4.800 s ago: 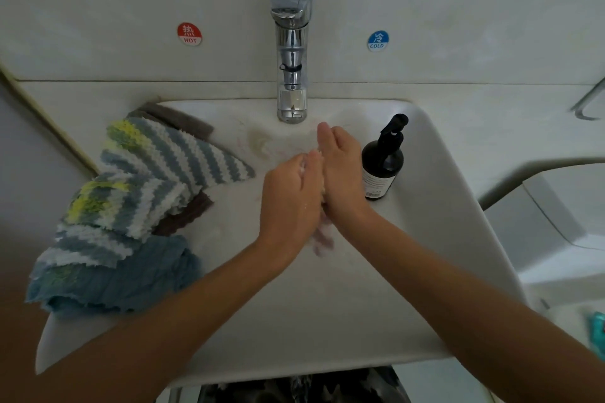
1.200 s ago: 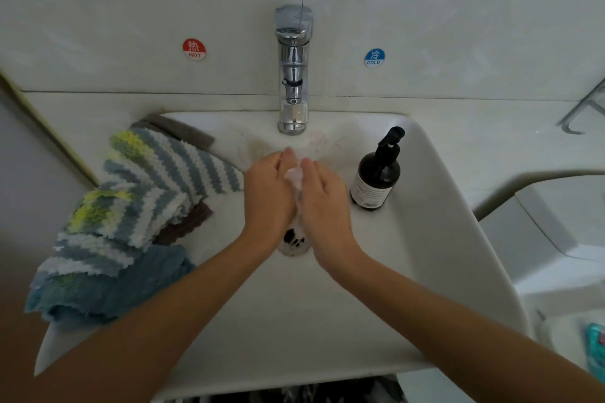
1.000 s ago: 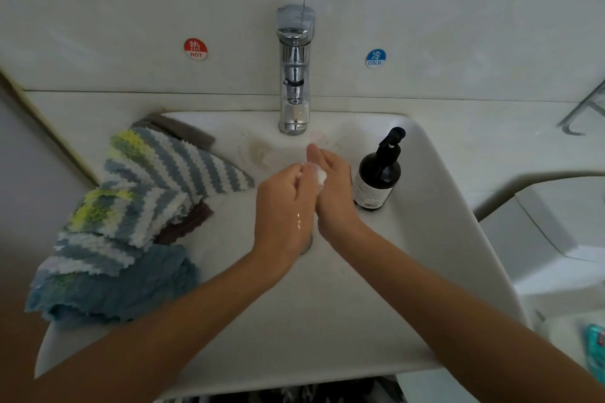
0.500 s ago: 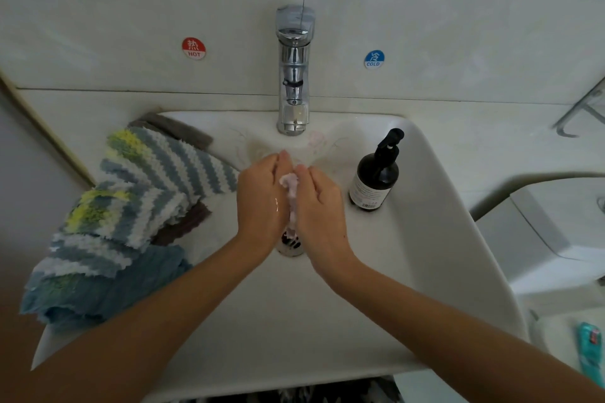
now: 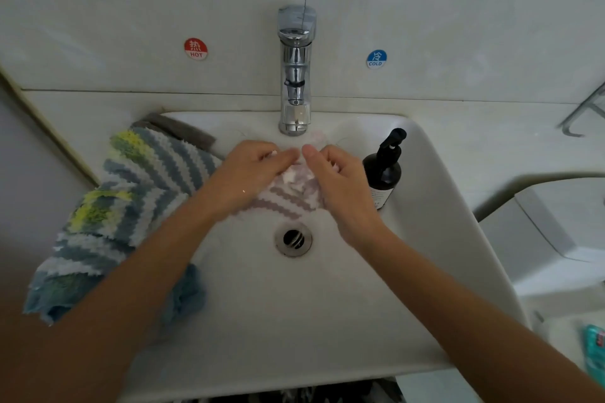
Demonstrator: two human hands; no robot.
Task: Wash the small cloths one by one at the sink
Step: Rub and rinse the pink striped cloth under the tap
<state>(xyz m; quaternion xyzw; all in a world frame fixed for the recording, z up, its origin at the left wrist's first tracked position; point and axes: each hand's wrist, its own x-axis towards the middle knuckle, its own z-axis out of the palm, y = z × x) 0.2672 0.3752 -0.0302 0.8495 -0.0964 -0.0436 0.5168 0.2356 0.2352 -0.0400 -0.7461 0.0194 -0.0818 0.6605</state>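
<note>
A small white cloth with pale grey-pink stripes (image 5: 284,199) is spread between my two hands over the white sink (image 5: 294,321), just below the chrome tap (image 5: 296,75). My left hand (image 5: 252,173) holds its left side with curled fingers. My right hand (image 5: 334,180) grips its right side. Soap foam shows on the cloth near my fingertips. The drain (image 5: 293,239) lies uncovered just below the cloth. No water stream is visible from the tap.
A pile of striped grey, white and yellow cloths (image 5: 131,193) lies on the sink's left rim, over a blue cloth (image 5: 183,294) and a brown one (image 5: 180,129). A dark pump bottle (image 5: 384,170) stands right of my right hand. Hot and cold stickers flank the tap.
The cloth was bunched and rubbed between my pressed palms before. Now my hands have parted and the cloth is opened out between them, with the drain uncovered.
</note>
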